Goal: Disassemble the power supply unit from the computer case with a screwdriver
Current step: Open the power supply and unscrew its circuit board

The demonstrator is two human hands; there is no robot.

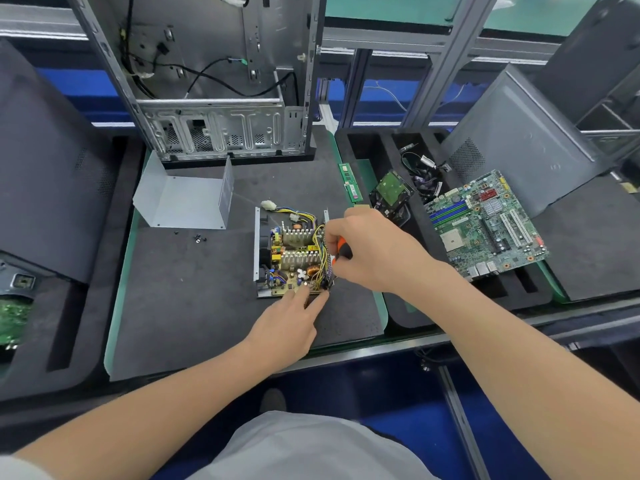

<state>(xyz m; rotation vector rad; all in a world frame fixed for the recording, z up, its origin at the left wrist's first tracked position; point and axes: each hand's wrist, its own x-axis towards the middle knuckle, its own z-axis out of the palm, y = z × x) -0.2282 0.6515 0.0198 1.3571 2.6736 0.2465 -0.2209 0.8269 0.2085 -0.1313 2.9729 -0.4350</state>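
The power supply unit lies open on the dark foam mat, its circuit board, heatsinks and yellow wires exposed. Its bent metal cover lies apart to the upper left. My right hand is shut on an orange-and-black screwdriver, whose tip points down at the unit's near right corner. My left hand rests at the unit's near edge, fingertips touching the board by that corner. The stripped computer case stands upright behind.
Loose black screws lie on the mat left of the unit. A RAM stick sits at the mat's right edge. On the right tray are a hard drive, cables, a motherboard and a grey side panel.
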